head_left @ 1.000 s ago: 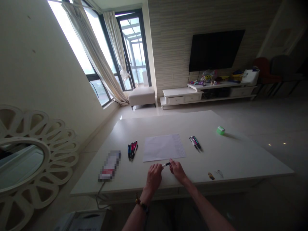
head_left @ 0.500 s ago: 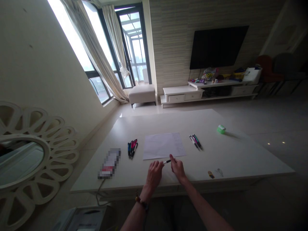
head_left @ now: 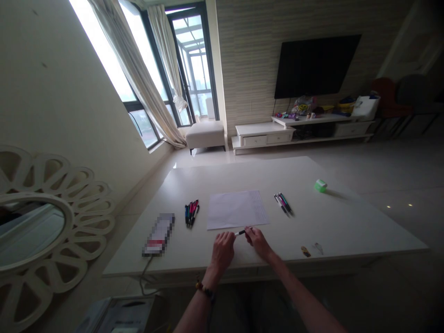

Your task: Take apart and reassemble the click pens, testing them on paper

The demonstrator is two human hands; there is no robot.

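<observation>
Between my two hands is a pen (head_left: 240,233) with a white barrel and a black grip, held above the near part of the white table. My left hand (head_left: 223,249) is closed around its left end. The fingers of my right hand (head_left: 257,241) pinch it near the dark right end. Just beyond my hands a sheet of white paper (head_left: 232,210) lies flat, with lines of print or writing along its right side. One group of pens (head_left: 191,212) rests left of the paper, and another group of pens (head_left: 283,204) rests to its right.
A green and white small box (head_left: 320,186) stands at the far right of the table (head_left: 347,222). Near the front edge lie a small yellow and black item (head_left: 305,251) and a clear item (head_left: 317,248). A blurred-out object (head_left: 158,235) with a cable sits at left.
My right hand has shifted its hold on the pen; its thumb, raised before, now lies lower along the pen's right end. My left hand stays where it was.
</observation>
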